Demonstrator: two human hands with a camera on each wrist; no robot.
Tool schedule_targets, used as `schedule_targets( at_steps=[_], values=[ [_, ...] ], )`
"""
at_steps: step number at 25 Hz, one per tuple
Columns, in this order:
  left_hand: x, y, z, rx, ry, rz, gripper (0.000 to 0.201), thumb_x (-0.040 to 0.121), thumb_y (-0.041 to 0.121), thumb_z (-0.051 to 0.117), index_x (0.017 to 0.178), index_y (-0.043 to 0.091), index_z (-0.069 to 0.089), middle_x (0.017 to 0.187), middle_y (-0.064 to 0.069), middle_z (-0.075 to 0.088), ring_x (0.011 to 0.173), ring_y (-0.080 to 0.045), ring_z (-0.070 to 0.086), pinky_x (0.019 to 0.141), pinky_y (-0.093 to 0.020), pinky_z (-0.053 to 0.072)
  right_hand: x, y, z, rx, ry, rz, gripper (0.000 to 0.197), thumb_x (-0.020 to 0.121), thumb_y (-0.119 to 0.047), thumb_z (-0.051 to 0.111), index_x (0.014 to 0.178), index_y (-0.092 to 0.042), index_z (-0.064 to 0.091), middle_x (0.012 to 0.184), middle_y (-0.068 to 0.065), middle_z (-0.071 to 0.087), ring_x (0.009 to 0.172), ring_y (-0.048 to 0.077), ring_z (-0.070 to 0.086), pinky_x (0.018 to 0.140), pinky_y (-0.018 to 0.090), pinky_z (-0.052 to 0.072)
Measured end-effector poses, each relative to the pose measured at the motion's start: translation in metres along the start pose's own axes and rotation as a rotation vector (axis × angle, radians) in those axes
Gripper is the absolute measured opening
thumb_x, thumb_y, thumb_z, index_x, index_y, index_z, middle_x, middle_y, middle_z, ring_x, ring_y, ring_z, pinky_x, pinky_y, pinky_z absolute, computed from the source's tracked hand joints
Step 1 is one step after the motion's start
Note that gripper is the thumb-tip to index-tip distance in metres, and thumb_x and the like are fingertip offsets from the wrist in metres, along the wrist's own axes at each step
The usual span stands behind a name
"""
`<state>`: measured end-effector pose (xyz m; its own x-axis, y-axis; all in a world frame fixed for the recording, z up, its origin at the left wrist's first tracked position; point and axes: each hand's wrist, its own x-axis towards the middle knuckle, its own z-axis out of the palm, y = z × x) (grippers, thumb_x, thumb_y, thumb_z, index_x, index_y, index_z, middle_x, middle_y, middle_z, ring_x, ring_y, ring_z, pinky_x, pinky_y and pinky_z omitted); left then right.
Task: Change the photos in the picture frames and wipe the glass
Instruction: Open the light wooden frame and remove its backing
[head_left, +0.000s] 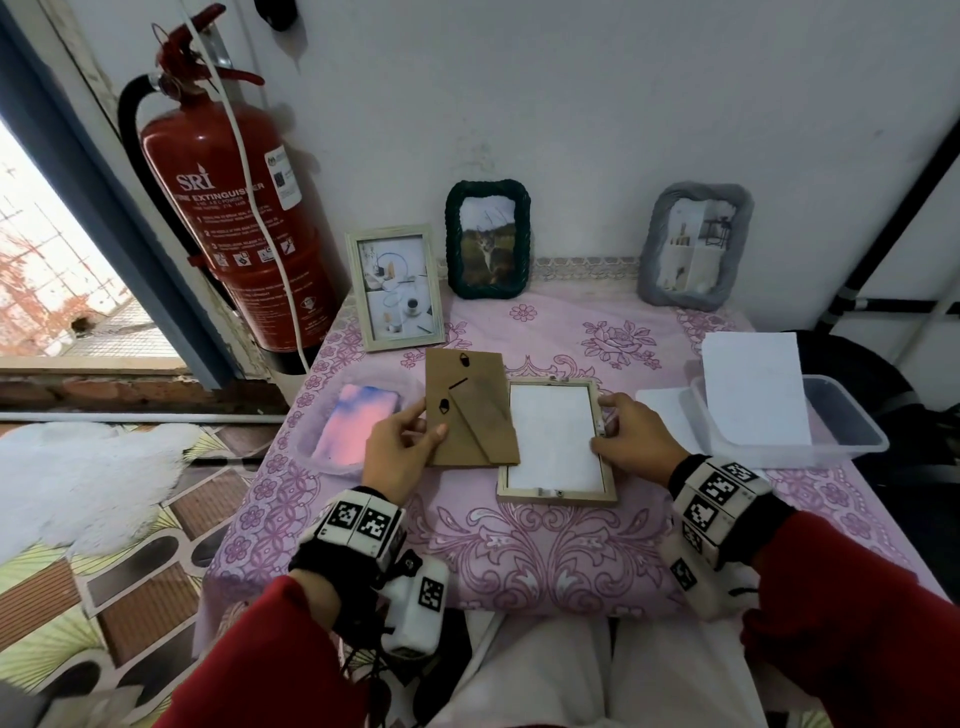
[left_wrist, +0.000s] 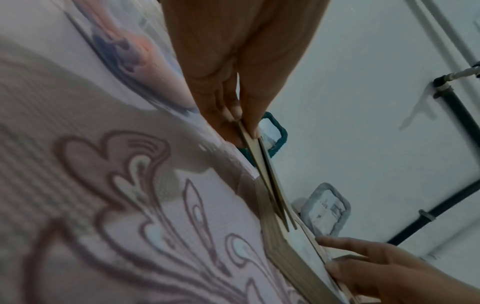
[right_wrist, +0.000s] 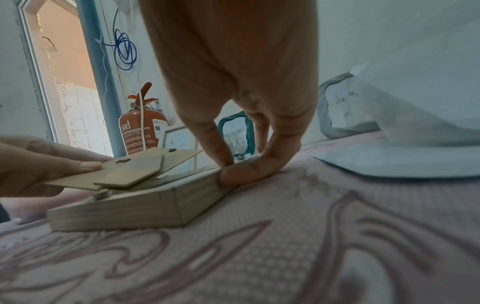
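Observation:
A pale wooden frame (head_left: 556, 496) lies face down on the pink tablecloth (head_left: 519, 551), with the white back of a photo (head_left: 553, 439) showing inside it. My left hand (head_left: 402, 441) pinches the brown backing board (head_left: 470, 410) with its stand by the left edge and holds it lifted off the frame's left side (right_wrist: 124, 174). My right hand (head_left: 631, 434) grips the frame's right edge (right_wrist: 202, 185), thumb on top, fingers against the side. In the left wrist view the board (left_wrist: 262, 168) is seen edge-on between thumb and fingers.
Three framed photos stand at the back: a light wooden one (head_left: 396, 293), a dark green one (head_left: 488, 239), a grey one (head_left: 693, 252). A pink cloth (head_left: 358, 423) lies left. A clear plastic box (head_left: 841, 441) with a white sheet (head_left: 753, 384) sits right. A fire extinguisher (head_left: 234, 218) hangs left.

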<state>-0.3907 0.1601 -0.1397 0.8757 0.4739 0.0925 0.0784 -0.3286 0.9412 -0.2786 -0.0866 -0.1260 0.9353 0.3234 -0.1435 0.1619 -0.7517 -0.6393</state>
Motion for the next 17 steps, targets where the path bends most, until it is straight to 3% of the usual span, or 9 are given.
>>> schedule_targets(
  at_steps=[2, 4, 7, 10, 14, 17],
  values=[
    [0.002, -0.001, -0.005, 0.021, 0.022, -0.006, 0.044, 0.085, 0.005, 0.062, 0.128, 0.012, 0.055, 0.07, 0.008, 0.055, 0.067, -0.012, 0.051, 0.073, -0.027, 0.046, 0.0, 0.001, 0.0, 0.004, -0.01, 0.001, 0.057, 0.081, -0.005, 0.061, 0.134, -0.003, 0.041, 0.118, 0.021, 0.059, 0.112, 0.031, 0.054, 0.081, 0.025, 0.038],
    [0.004, -0.002, -0.01, 0.099, 0.03, -0.007, 0.042, 0.088, 0.005, 0.058, 0.129, 0.01, 0.054, 0.084, -0.001, 0.062, 0.076, -0.017, 0.054, 0.074, -0.025, 0.042, 0.0, 0.002, 0.0, 0.007, -0.01, -0.004, 0.055, 0.081, -0.004, 0.061, 0.133, -0.003, 0.043, 0.117, 0.021, 0.061, 0.111, 0.031, 0.055, 0.074, 0.02, 0.033],
    [0.001, 0.0, -0.014, 0.267, 0.031, 0.019, 0.033, 0.09, 0.001, 0.051, 0.122, 0.004, 0.058, 0.106, -0.014, 0.067, 0.096, -0.028, 0.06, 0.082, -0.029, 0.042, -0.001, 0.001, -0.001, 0.016, 0.01, -0.016, 0.052, 0.08, -0.002, 0.061, 0.131, -0.002, 0.047, 0.114, 0.019, 0.063, 0.11, 0.031, 0.056, 0.075, 0.019, 0.032],
    [-0.002, 0.001, -0.011, 0.348, 0.029, -0.021, 0.032, 0.09, 0.002, 0.051, 0.121, 0.0, 0.058, 0.118, -0.018, 0.064, 0.112, -0.03, 0.057, 0.09, -0.027, 0.039, -0.004, -0.001, -0.002, 0.023, 0.014, -0.022, 0.049, 0.08, -0.001, 0.061, 0.127, 0.0, 0.051, 0.096, 0.011, 0.061, 0.099, 0.025, 0.056, 0.077, 0.022, 0.037],
    [-0.003, 0.003, -0.008, 0.415, 0.007, -0.068, 0.031, 0.089, 0.004, 0.054, 0.119, 0.0, 0.06, 0.111, -0.018, 0.067, 0.106, -0.03, 0.06, 0.084, -0.027, 0.04, -0.006, -0.002, -0.003, 0.065, 0.009, -0.008, 0.055, 0.08, -0.001, 0.061, 0.133, -0.002, 0.046, 0.1, 0.013, 0.059, 0.101, 0.024, 0.056, 0.086, 0.024, 0.04],
    [-0.004, -0.001, -0.008, 0.482, -0.001, -0.131, 0.029, 0.086, 0.005, 0.057, 0.113, -0.003, 0.063, 0.109, -0.021, 0.067, 0.107, -0.031, 0.059, 0.094, -0.032, 0.042, -0.008, -0.002, -0.004, 0.087, 0.008, -0.008, 0.056, 0.081, -0.002, 0.061, 0.134, -0.002, 0.045, 0.098, 0.007, 0.054, 0.107, 0.026, 0.056, 0.093, 0.028, 0.042]
  ],
)
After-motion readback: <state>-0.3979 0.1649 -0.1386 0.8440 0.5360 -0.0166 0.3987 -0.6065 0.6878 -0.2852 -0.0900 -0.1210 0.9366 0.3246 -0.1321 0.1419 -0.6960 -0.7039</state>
